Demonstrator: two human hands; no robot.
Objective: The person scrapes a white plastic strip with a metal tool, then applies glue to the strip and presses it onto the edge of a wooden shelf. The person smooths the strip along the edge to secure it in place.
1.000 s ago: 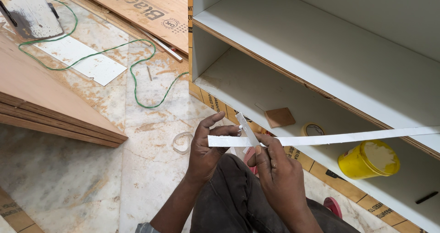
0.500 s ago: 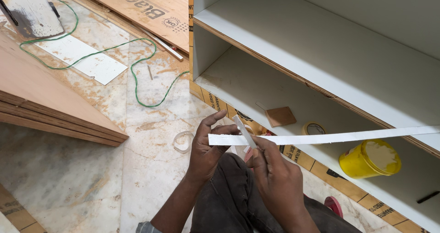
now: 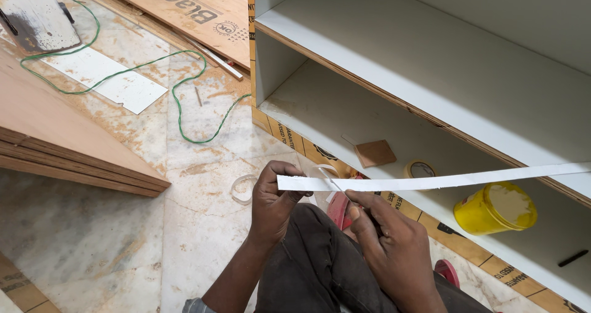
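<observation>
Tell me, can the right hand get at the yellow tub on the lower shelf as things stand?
Probably yes: the yellow tub stands at the open shelf front, with nothing between it and the right hand, but that hand is busy at the white strip.

Yellow lidded tub (image 3: 494,208) on lower shelf, right; tape roll (image 3: 420,169) just left of it.

We see the left hand (image 3: 274,199) pinching one end of a long white strip (image 3: 431,180), which runs off to the right across an open white cabinet (image 3: 431,73). The right hand (image 3: 394,251) touches the strip from below. A yellow tub (image 3: 495,208) sits on the lower shelf (image 3: 320,110).
</observation>
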